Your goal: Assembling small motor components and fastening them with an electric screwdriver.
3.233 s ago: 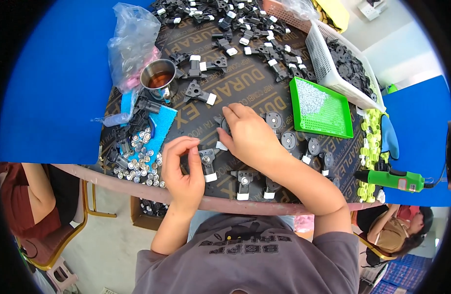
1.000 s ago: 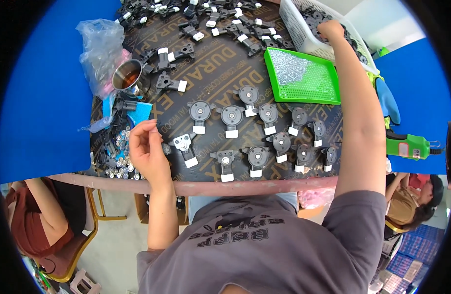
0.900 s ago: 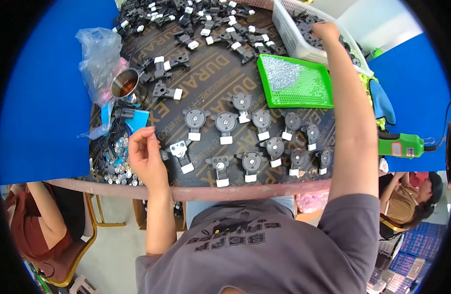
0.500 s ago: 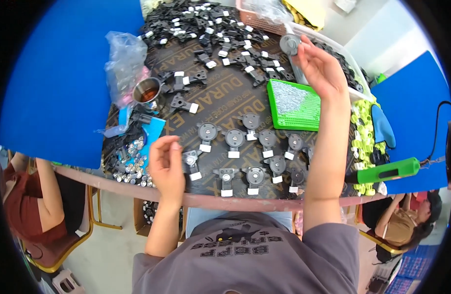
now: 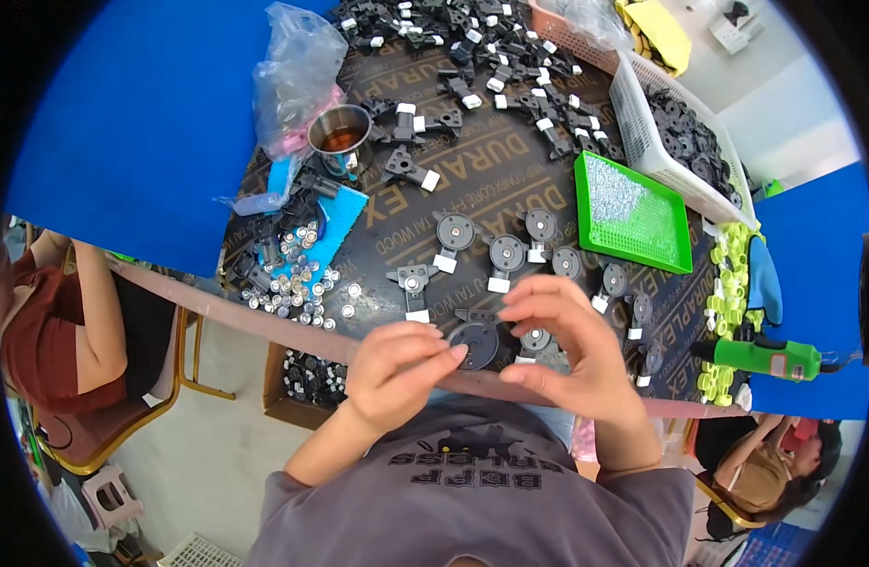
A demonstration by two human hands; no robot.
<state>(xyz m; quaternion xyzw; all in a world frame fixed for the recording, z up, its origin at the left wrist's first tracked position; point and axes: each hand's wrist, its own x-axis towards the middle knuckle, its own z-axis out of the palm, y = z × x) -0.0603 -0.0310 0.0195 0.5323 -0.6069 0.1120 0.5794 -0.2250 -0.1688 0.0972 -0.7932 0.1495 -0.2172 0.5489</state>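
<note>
A round black plastic part (image 5: 479,344) sits between both my hands at the near edge of the dark work board (image 5: 472,189). My left hand (image 5: 397,369) touches its left side with the fingertips. My right hand (image 5: 571,345) curls around its right side, fingers bent over it. Just beyond my hands stand two rows of black round assemblies with white tabs (image 5: 505,253) laid out on the board. One more assembly (image 5: 411,281) lies to the left of them.
A green tray (image 5: 633,213) of small screws lies at the right, a white basket (image 5: 685,142) of black parts behind it. A metal cup (image 5: 341,138), a plastic bag (image 5: 298,71) and several small silver pieces (image 5: 298,283) lie left. A green power screwdriver (image 5: 760,357) rests far right. People sit at both sides.
My right hand came back from the white basket at the far right with a round black part. Both hands now meet on it at the board's near edge.
</note>
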